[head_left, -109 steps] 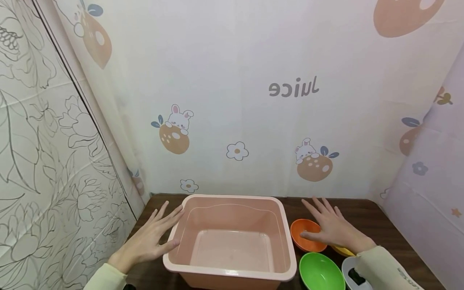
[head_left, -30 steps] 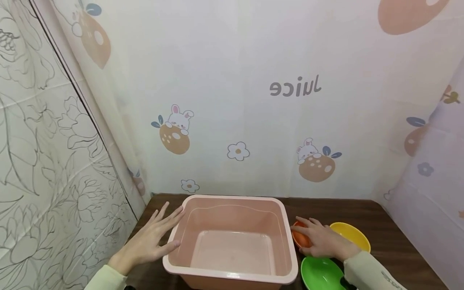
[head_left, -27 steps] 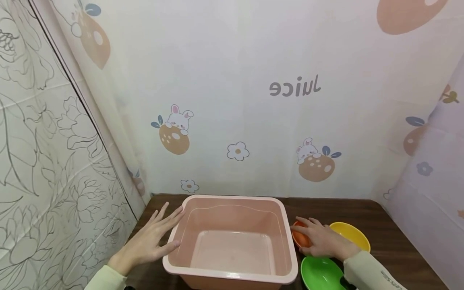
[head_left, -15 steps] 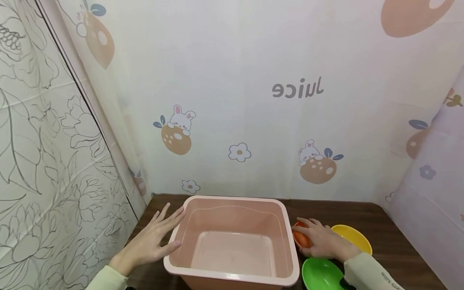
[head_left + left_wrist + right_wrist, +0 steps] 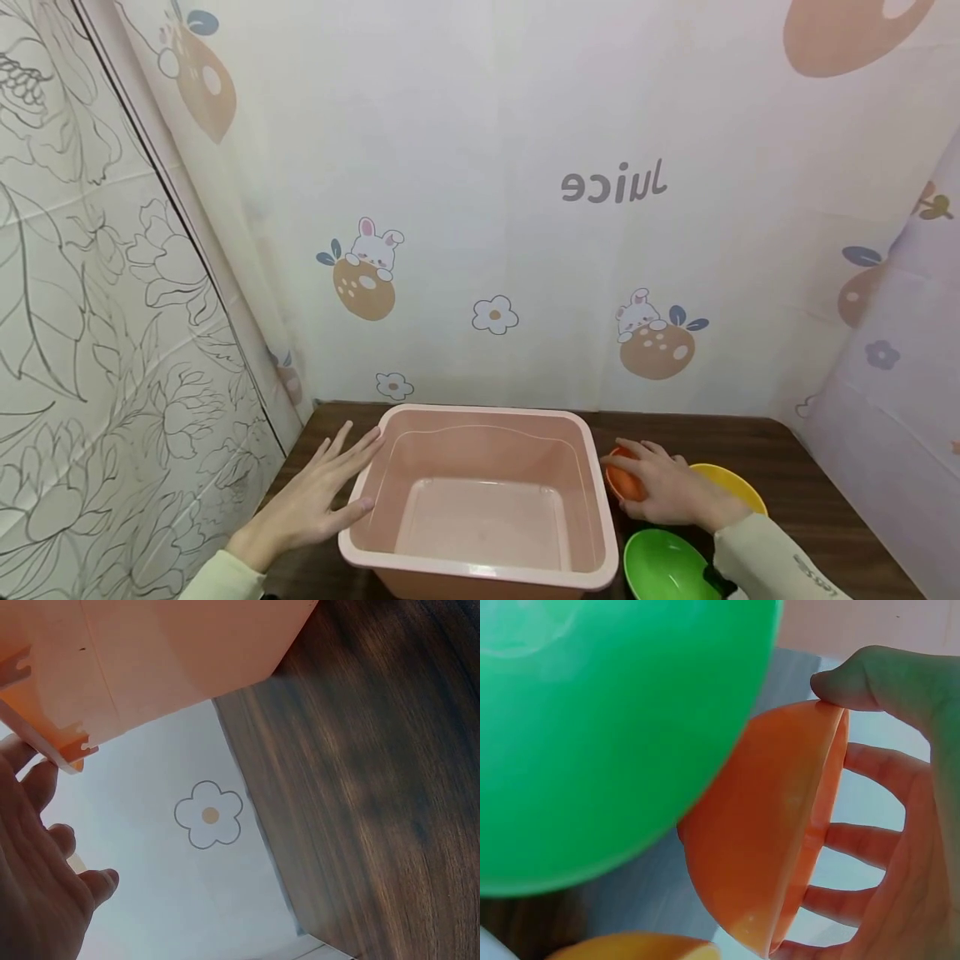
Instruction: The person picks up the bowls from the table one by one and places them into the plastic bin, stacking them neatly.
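Observation:
An orange bowl point(image 5: 626, 482) is in my right hand point(image 5: 671, 487), just right of the pink basin point(image 5: 480, 560). My right thumb presses the bowl's rim while the other fingers reach over its open side, as the right wrist view shows with the orange bowl point(image 5: 750, 825) from below. Part of the bowl's inside is hidden by the hand in the head view. At the basin's left edge, my left hand point(image 5: 311, 500) spreads its fingers, with fingertips touching the rim point(image 5: 45, 742).
A green bowl point(image 5: 663, 567) stands nearer me, right of the basin. A yellow bowl point(image 5: 731, 485) is partly behind my right wrist. Beneath the right sleeve shows a bit of a white item point(image 5: 738, 594). Everything stands on a dark wooden table point(image 5: 810, 492) backed by a printed curtain.
My right hand has come down from above the bowls onto the orange bowl's rim. In the last half second, hand and bowl have shifted slightly up and away. My left hand keeps its place.

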A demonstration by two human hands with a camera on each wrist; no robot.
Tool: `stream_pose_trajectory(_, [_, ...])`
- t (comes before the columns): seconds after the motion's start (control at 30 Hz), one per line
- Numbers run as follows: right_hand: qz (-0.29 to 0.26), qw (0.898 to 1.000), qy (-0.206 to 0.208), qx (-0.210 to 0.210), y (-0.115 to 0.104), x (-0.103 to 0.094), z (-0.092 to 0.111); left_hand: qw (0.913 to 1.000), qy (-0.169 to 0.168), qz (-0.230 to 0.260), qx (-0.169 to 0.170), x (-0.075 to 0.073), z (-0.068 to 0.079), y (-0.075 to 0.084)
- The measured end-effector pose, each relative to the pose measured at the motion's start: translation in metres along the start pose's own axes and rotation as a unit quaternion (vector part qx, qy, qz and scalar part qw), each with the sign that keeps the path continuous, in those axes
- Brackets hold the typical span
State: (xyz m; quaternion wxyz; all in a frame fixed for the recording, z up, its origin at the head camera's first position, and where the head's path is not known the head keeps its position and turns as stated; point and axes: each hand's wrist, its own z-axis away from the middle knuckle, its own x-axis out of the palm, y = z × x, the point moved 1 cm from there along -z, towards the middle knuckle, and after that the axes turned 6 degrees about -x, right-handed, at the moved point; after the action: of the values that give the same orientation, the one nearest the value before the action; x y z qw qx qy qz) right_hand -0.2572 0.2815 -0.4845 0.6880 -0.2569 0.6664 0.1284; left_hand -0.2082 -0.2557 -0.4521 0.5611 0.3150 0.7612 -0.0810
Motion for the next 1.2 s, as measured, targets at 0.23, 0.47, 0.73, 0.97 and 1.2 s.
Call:
stream_pose_trajectory(0.23, [0.016,1.0,0.019,-0.004,0.001,-0.013,-0.001,0.9999,0.009,-0.005,0.004,0.0,-0.001,0.0])
stream_pose_trajectory(0.47, [0.026,0.999,0.026,-0.003,0.002,-0.027,-0.003,0.9999,0.009,-0.01,0.005,-0.001,-0.001,0.001])
stream_pose_trajectory(0.73, [0.037,0.998,0.05,-0.01,0.002,-0.046,-0.007,0.9999,0.009,-0.01,0.005,0.0,0.0,0.0])
stream_pose_trajectory(0.97, [0.047,0.995,0.084,-0.012,-0.003,-0.07,-0.013,0.9986,0.021,-0.029,0.039,0.0,0.0,-0.006])
stream_pose_trajectory(1.2, [0.034,0.994,0.101,-0.011,-0.007,-0.091,-0.017,0.9979,0.027,-0.031,0.05,0.0,0.0,-0.008])
